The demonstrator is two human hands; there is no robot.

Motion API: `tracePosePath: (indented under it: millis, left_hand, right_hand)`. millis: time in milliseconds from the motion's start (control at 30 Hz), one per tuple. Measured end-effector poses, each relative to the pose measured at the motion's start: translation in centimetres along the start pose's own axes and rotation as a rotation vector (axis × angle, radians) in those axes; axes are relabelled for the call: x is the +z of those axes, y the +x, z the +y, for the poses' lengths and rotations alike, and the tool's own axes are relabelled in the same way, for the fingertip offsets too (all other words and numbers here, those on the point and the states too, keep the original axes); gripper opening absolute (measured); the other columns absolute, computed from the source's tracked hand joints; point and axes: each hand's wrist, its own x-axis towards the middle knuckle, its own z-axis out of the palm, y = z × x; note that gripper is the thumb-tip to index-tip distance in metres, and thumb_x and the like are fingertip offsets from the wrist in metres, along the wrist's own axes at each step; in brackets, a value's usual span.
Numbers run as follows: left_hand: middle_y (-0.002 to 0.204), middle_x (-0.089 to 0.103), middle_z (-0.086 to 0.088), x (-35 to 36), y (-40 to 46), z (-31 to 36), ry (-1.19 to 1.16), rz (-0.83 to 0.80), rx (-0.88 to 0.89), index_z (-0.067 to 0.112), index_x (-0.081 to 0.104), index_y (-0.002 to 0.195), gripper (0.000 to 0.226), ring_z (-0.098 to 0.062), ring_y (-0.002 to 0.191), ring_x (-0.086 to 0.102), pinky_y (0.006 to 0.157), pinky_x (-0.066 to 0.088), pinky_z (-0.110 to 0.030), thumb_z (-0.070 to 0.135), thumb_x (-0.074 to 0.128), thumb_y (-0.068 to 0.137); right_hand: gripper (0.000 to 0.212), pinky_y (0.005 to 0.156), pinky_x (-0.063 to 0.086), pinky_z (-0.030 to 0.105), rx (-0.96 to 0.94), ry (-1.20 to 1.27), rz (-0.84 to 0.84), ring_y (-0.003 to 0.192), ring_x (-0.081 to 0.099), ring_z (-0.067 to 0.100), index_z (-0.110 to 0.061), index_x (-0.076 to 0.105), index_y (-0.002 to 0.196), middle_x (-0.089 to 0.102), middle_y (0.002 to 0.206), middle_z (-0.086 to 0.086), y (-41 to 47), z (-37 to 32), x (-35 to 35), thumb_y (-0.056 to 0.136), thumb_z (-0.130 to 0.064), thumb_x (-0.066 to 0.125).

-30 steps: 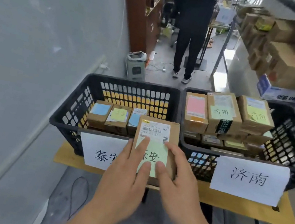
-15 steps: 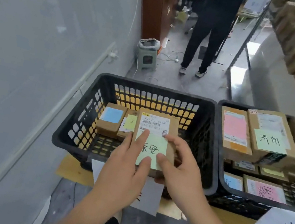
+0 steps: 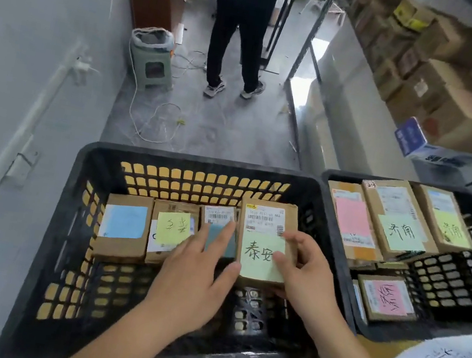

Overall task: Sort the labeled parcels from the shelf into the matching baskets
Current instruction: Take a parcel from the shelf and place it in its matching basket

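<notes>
A cardboard parcel [image 3: 263, 233] with a barcode label and a green note sits inside the left black basket [image 3: 97, 162], at the right end of a row of three parcels [image 3: 123, 230]. My right hand [image 3: 303, 274] grips its right side and lower edge. My left hand [image 3: 197, 272] touches its left edge with the thumb, fingers spread over the neighbouring blue-noted parcel. The right black basket [image 3: 343, 176] holds several parcels with pink and green notes.
A person in dark clothes [image 3: 242, 23] stands in the aisle ahead. A green stool with a bin [image 3: 151, 58] and loose white cables lie on the floor. Shelves of cardboard boxes [image 3: 445, 76] run along the right. A wall is close on the left.
Both hands carried the green-noted parcel forward from the basket's front edge, down into the left basket, beside the row of parcels. The view moved closer and looks further down.
</notes>
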Motion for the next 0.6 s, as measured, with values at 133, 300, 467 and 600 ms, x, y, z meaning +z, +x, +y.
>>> tracePosePath:
  millis: [133,300,467,600]
  left_hand:
    - [0.169,0.001,0.003,0.2,1.4,-2.0,0.004,-0.06,-0.035,0.057,-0.017,0.15,0.066,-0.021,0.155,0.002,0.126,0.01,-0.043,0.066,0.024,0.099]
    - [0.169,0.001,0.004,0.8,2.2,-4.0,0.04,-0.039,-0.113,0.059,-0.02,0.147,0.066,-0.022,0.155,-0.001,0.126,0.006,-0.041,0.067,0.025,0.099]
    - [0.169,-0.004,0.002,0.9,2.6,-4.2,0.185,0.034,-0.183,0.058,-0.024,0.146,0.068,-0.028,0.154,-0.013,0.125,-0.001,-0.046,0.068,0.022,0.098]
    - [0.169,-0.004,0.003,1.6,3.4,-4.0,0.261,0.071,-0.23,0.055,-0.019,0.15,0.068,-0.028,0.154,-0.014,0.123,-0.002,-0.046,0.068,0.022,0.097]
  right_hand:
    - [0.03,0.059,0.058,0.018,0.056,-0.185,0.035,0.107,0.067,0.017,-0.039,0.056,0.107,0.062,0.129,-0.008,3.8,1.2,-0.2,0.099,-0.01,0.061]
    - [0.029,0.047,0.05,0.014,0.147,-0.293,-0.005,0.079,0.058,-0.002,-0.029,0.053,0.114,0.059,0.112,-0.005,7.9,3.1,1.8,0.101,-0.003,0.052]
    - [0.033,0.045,0.047,0.016,0.247,-0.262,-0.036,0.08,0.061,0.006,-0.028,0.049,0.114,0.06,0.107,-0.002,11.1,4.3,3.4,0.1,0.002,0.044]
    - [0.039,0.048,0.046,0.022,0.313,-0.274,-0.112,0.084,0.066,0.016,-0.028,0.044,0.119,0.063,0.112,0.001,12.8,5.3,4.0,0.097,0.005,0.039]
